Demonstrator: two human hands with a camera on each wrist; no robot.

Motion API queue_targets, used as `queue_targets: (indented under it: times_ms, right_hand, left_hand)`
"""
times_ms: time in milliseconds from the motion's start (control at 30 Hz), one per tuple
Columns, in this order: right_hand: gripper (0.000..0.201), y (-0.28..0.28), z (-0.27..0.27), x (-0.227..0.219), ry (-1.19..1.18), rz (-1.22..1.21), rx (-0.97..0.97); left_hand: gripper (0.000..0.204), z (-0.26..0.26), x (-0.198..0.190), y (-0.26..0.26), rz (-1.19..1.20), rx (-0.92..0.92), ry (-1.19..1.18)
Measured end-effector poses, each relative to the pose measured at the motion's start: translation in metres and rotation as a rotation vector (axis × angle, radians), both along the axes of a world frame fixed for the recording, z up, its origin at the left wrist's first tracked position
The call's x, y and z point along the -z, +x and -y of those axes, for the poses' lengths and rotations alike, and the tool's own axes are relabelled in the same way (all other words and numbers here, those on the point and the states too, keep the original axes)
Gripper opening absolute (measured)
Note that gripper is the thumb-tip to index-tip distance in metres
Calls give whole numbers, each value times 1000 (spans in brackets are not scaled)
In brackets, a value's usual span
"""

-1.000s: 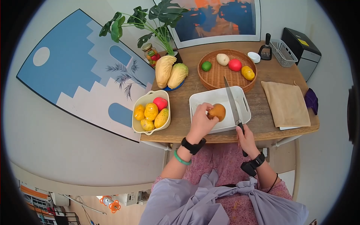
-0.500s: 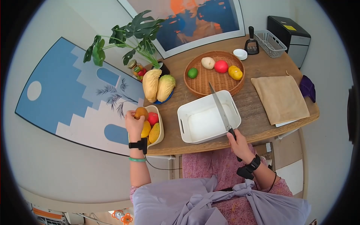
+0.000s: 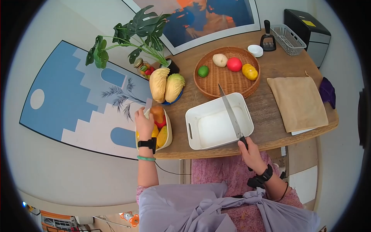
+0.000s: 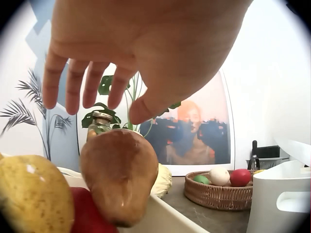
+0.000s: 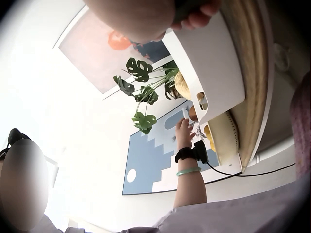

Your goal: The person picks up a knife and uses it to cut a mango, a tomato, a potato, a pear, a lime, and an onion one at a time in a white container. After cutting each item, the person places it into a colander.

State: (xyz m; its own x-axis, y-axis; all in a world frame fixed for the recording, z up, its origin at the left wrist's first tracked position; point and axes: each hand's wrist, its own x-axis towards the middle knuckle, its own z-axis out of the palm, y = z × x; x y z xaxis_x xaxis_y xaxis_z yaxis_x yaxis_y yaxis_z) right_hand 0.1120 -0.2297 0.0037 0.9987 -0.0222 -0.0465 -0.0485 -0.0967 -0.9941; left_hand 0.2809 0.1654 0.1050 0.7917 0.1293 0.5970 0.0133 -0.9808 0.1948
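Note:
A brown pear [image 3: 157, 113] rests on the other fruit in a cream basket [image 3: 169, 133] at the table's left. Beneath it show a red fruit [image 4: 86, 213] and a speckled yellow fruit [image 4: 34, 194]. My left hand [image 3: 144, 125] is over the basket; in the left wrist view its fingers hang loosely extended above the pear, apart from it. With my right hand [image 3: 253, 154] I grip the black handle of a long kitchen knife [image 3: 230, 112]. The blade slants up over the white tub [image 3: 208, 127], its tip reaching toward the wicker basket.
Behind the tub, a round wicker basket [image 3: 210, 86] holds a lime, a pale round item, a red one and a yellow one. Cabbages [image 3: 158, 85] sit on a blue plate at left. On the right lies a tan cloth bag [image 3: 297, 102]; a grey basket [image 3: 288, 38] stands behind.
My left hand carried the pear from the white tub leftward to the cream basket and let go of it there. My right hand kept hold of the knife over the tub.

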Motion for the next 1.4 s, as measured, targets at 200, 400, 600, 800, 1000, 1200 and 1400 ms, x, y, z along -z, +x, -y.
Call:
queue_targets:
  times_ms: [200, 400, 600, 800, 1000, 1200, 1400]
  right_hand:
    - [26, -4, 4, -6, 25, 6, -9]
    - [25, -6, 12, -14, 53, 24, 12]
    - [23, -6, 19, -19, 78, 0, -20]
    - [22, -8, 29, -20, 70, -10, 7]
    - [23, -5, 33, -27, 82, -75, -27]
    - [22, -6, 34, -24, 52, -51, -29]
    - [22, -6, 34, -26, 46, -58, -26]
  left_hand:
    - [36, 29, 2, 12, -350, 83, 163]
    - [39, 90, -17, 35, -172, 236, 125]
    - [49, 171, -14, 110, -314, 543, 37]
    - [63, 214, 4, 169, -586, 397, 190]
    - [72, 222, 32, 199, -662, 340, 225]
    - [74, 223, 43, 212, -734, 280, 273]
    - [55, 224, 56, 223, -642, 329, 210]
